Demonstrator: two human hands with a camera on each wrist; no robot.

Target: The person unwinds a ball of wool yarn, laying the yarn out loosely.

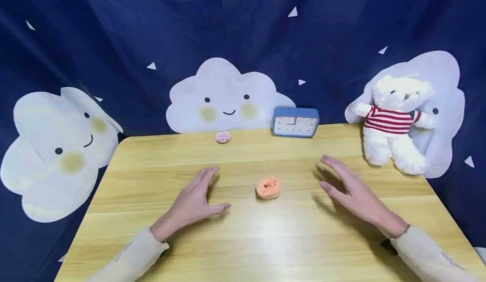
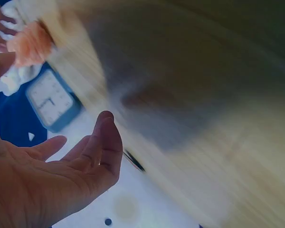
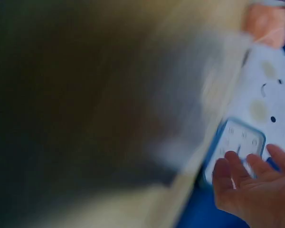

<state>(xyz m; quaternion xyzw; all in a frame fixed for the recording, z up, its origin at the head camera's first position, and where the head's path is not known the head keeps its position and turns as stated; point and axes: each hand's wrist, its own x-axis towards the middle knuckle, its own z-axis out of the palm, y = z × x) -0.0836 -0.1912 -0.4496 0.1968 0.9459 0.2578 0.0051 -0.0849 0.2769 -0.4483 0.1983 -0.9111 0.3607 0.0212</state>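
Note:
A small peach ball of yarn (image 1: 268, 188), wound in a ring with a hollow centre, lies on the wooden table between the two hands. To its left is my left hand (image 1: 193, 200), thumb and fingers spread apart and holding nothing. On the other side, my right hand (image 1: 355, 193) is held over the table with its thumb away from its fingers, also without anything in it. Both hands are apart from the yarn. In the left wrist view the yarn (image 2: 31, 45) shows beyond the thumb; the right wrist view has the yarn (image 3: 266, 24) at its top right.
At the table's (image 1: 235, 248) back edge stand a blue alarm clock (image 1: 295, 122) and a small pink oval object (image 1: 222, 137). A white teddy bear (image 1: 395, 124) in a striped shirt sits at the back right. Behind hangs a dark blue curtain (image 1: 250, 20) with smiling clouds.

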